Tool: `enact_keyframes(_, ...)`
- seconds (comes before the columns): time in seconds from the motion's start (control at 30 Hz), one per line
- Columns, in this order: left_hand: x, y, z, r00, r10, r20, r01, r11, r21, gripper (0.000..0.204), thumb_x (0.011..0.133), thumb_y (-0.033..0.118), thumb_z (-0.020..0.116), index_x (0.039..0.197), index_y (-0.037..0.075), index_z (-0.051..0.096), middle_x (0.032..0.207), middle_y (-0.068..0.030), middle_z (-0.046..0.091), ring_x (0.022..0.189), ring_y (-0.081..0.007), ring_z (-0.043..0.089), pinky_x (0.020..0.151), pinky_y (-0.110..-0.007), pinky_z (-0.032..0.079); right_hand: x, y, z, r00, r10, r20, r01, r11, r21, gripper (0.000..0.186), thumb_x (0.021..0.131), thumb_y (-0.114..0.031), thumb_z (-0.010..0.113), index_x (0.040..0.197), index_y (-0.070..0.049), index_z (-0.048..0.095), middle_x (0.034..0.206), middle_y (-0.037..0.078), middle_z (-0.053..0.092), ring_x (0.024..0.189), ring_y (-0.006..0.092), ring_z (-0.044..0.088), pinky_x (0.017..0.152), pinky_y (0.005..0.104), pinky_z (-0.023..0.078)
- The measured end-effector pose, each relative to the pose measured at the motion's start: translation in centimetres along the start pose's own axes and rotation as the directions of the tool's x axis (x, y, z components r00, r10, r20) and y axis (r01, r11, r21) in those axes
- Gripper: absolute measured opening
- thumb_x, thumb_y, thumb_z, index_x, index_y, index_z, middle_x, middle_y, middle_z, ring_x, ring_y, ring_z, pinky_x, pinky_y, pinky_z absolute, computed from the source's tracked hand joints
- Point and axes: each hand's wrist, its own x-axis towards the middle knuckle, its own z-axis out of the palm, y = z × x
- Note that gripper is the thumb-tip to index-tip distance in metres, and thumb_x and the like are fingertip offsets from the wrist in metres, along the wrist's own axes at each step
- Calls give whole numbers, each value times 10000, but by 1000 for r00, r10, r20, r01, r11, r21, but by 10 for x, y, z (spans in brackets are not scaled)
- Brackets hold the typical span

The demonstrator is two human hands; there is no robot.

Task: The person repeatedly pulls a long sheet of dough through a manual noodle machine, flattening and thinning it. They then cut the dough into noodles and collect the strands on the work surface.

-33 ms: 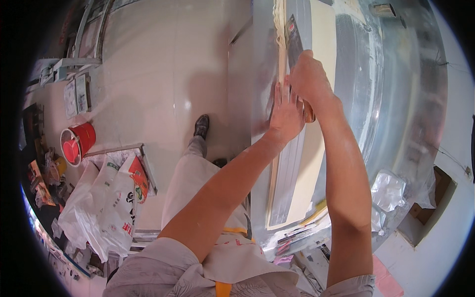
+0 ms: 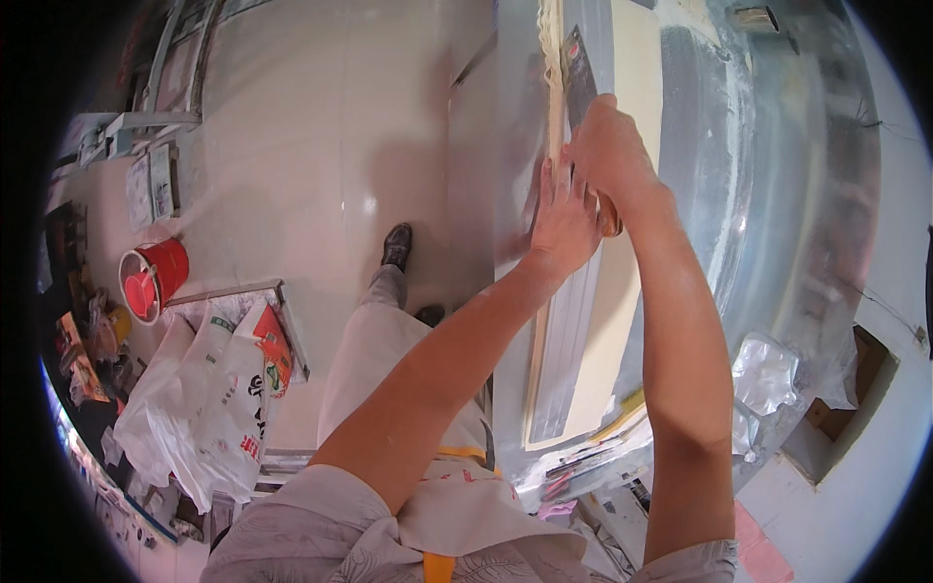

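While the right hand [image 2: 617, 155] closes firmly round the wooden handle of a broad knife [image 2: 579, 73], the left hand [image 2: 566, 225] lies nearly flat beside it, fingers stretched out and slightly parted over a long pale strip [image 2: 555, 107]. That hand seems to press rather than grasp; whether anything is pinched beneath it, I cannot tell. The strip, which looks like dough, runs from the top centre of the frame down to the lower centre on a metal tabletop [image 2: 515, 253]. Its upper stretch has a ruffled edge. To its right lies a wider pale sheet [image 2: 637, 97], with a grey band between them.

Working well here probably means holding the blade parallel to the strip, spreading the left hand's pressure lightly so soft material isn't dented, and keeping those fingertips clear of the edge, since the two hands sit very close together.
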Motion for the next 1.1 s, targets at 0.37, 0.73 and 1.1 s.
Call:
enact_keyframes(0.37, -84, 31, -7, 993, -32, 113, 21, 995, 98, 795, 1082, 428, 562, 1629, -107, 350, 1753, -243, 233, 1652, -391, 145, 1328, -637, 116, 5, -10, -10, 994, -12, 106, 3, 997, 78, 188, 873, 32, 524, 800, 133, 665, 690, 288, 695, 539, 387, 720, 525, 530, 589)
enact_keyframes(0.73, -125, 42, -14, 983, -13, 185, -11, 992, 129, 836, 1041, 369, 656, 1634, -118, 325, 1762, -253, 195, 1662, -403, 100, 1345, -588, 67, -31, 12, 13, 981, -90, 175, 83, 996, 45, 165, 856, 43, 530, 746, 125, 621, 617, 219, 635, 487, 331, 658, 458, 493, 531)
enact_keyframes(1.1, -125, 42, -11, 976, -6, 217, -6, 998, 57, 713, 1037, 291, 639, 1589, -102, 415, 1689, -254, 351, 1634, -419, 193, 1361, -550, 114, -106, 36, 43, 998, -54, 22, 54, 998, -11, 309, 1025, -97, 553, 1206, 151, 516, 949, 357, 725, 661, 422, 748, 612, 477, 623)
